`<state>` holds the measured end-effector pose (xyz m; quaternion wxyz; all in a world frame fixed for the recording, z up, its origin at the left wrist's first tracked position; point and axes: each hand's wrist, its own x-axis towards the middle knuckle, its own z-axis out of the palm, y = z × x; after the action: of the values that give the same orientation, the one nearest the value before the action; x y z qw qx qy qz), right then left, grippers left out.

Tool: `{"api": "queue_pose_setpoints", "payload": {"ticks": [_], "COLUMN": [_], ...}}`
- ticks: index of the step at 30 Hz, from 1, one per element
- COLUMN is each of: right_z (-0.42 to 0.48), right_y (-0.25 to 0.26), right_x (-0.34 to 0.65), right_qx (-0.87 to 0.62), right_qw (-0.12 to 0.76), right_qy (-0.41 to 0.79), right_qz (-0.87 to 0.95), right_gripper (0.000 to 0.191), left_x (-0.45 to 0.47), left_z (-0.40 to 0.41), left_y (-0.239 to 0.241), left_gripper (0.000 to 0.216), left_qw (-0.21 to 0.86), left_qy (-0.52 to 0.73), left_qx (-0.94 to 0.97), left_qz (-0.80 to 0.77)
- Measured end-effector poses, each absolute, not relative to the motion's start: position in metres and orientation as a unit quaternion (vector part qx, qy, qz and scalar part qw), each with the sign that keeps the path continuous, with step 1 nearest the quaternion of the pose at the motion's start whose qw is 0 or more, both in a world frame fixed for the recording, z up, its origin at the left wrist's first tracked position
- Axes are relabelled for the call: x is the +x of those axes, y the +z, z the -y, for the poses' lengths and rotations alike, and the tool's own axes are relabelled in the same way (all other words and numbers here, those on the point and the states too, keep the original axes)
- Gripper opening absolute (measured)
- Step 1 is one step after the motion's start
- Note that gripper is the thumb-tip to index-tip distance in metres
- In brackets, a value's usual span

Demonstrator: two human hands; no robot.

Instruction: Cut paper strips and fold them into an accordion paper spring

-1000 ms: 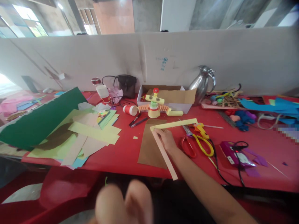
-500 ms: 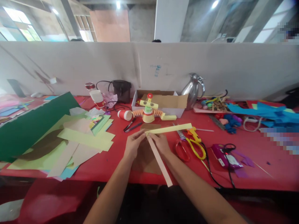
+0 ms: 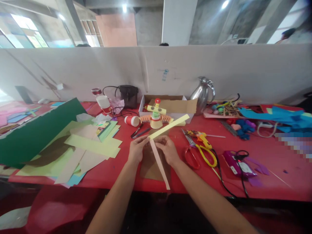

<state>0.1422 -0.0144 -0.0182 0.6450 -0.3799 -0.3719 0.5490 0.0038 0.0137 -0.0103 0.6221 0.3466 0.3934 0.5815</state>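
Two paper strips meet at one end between my hands. The yellow paper strip (image 3: pixel 172 126) slants up to the right, while the pale pink paper strip (image 3: pixel 161 167) hangs down toward the table's front edge. My left hand (image 3: pixel 137 148) pinches the joined end. My right hand (image 3: pixel 168 148) is close beside the joint with its fingers curled; whether its fingertips touch the strips is hard to make out. Beneath them lies a brown card (image 3: pixel 148 169). Just beyond stands a paper figure (image 3: pixel 156 113) with folded orange arms and a red top.
To the right lie scissors (image 3: pixel 195 146), a yellow glue gun (image 3: pixel 204 141) and a purple box with a cord (image 3: pixel 235 165). Paper sheets (image 3: pixel 92 143) are piled left beside a green board (image 3: pixel 48 130). Behind are a paper cup (image 3: pixel 132 121), an open box (image 3: pixel 170 113) and a metal jug (image 3: pixel 202 92).
The yellow strip has tilted more steeply upward, and the pink strip has swung left to hang straighter. My right hand has drawn slightly away from the joint.
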Motion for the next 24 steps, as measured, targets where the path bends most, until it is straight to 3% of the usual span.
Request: {"api": "queue_pose_setpoints", "payload": {"ticks": [8,18,24], "right_z": [0.014,0.013,0.013], "right_y": [-0.018,-0.022,-0.024], "right_x": [0.142,0.14,0.143], "right_qx": [-0.393,-0.425,-0.445], "right_qw": [0.644,0.64,0.659], "right_qy": [0.492,0.504,0.401], "right_qz": [0.435,0.395,0.455], "right_gripper": [0.016,0.023,0.015], "left_x": [0.01,0.013,0.015], "left_z": [-0.009,-0.003,-0.004], "left_y": [-0.009,-0.005,-0.008], "left_gripper": [0.037,0.038,0.035], "left_qw": [0.639,0.629,0.617], "left_qy": [0.559,0.55,0.557], "left_qx": [0.346,0.403,0.409], "left_qz": [-0.399,-0.373,-0.376]}}
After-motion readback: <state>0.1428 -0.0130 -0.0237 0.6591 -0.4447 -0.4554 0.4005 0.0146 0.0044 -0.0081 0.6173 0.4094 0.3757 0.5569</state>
